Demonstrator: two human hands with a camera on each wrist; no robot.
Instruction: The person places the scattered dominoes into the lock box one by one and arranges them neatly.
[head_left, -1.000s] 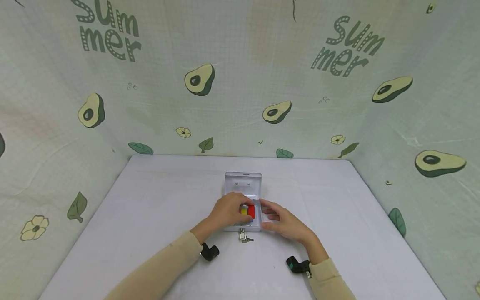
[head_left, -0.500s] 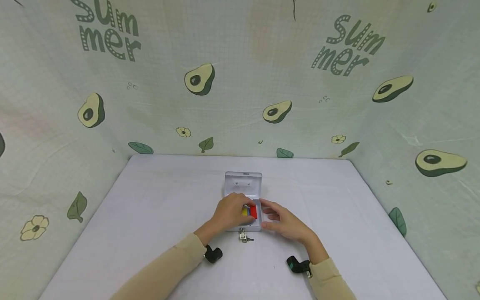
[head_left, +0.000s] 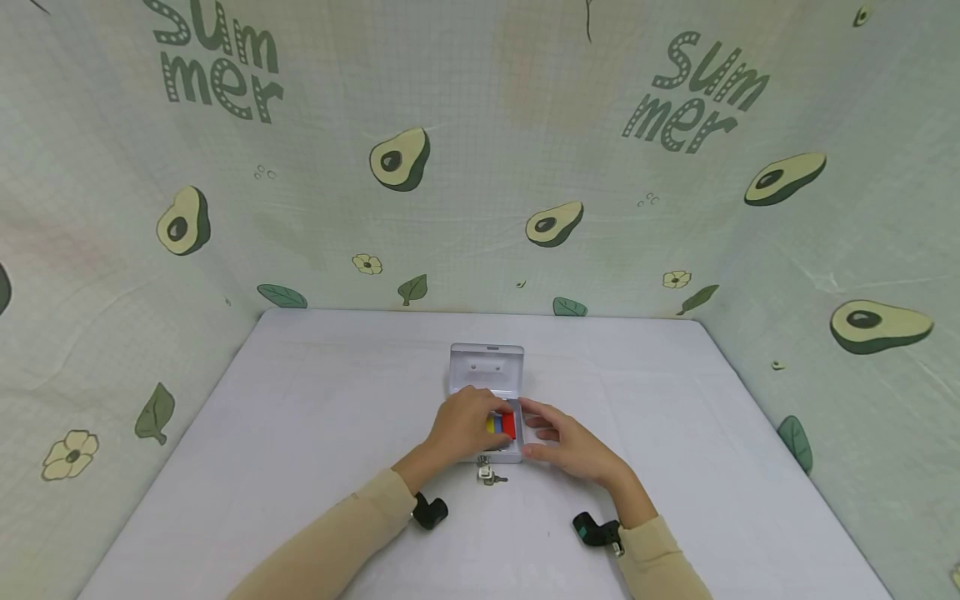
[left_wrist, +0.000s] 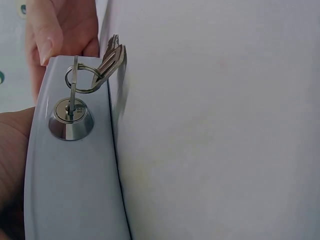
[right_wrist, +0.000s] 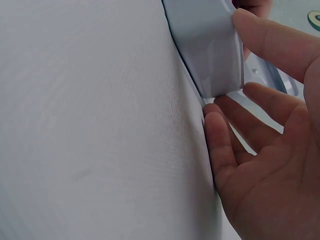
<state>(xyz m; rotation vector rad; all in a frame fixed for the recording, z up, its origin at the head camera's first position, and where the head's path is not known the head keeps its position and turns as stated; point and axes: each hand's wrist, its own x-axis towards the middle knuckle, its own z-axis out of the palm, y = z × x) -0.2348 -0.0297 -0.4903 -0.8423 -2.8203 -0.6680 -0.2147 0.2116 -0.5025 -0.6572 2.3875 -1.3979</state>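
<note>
A small pale metal cash box (head_left: 515, 457) sits with its lid (head_left: 486, 367) raised. Over its interior my left hand (head_left: 459, 425) pinches a red block (head_left: 508, 425) between thumb and fingers. Beside the red block, within the box, are a blue piece (head_left: 498, 425) and a yellow piece (head_left: 491, 424), partly hidden by the hand. My right hand (head_left: 573, 447) rests its thumb and fingertips against the box's right end. In the right wrist view, the thumb and fingers (right_wrist: 252, 125) of that hand touch the end wall and its rim.
Keys (left_wrist: 107, 65) on a ring hang from the lock (left_wrist: 71, 119) at the box's front. Black wrist cameras (head_left: 430, 511) are worn at both sleeves. A white cloth (head_left: 360, 367) covers the table, and an avocado-print curtain (head_left: 472, 108) surrounds its back and sides.
My left hand has shifted slightly right with the red block, and more of the blue piece shows beside it. My right hand and the box have stayed in place.
</note>
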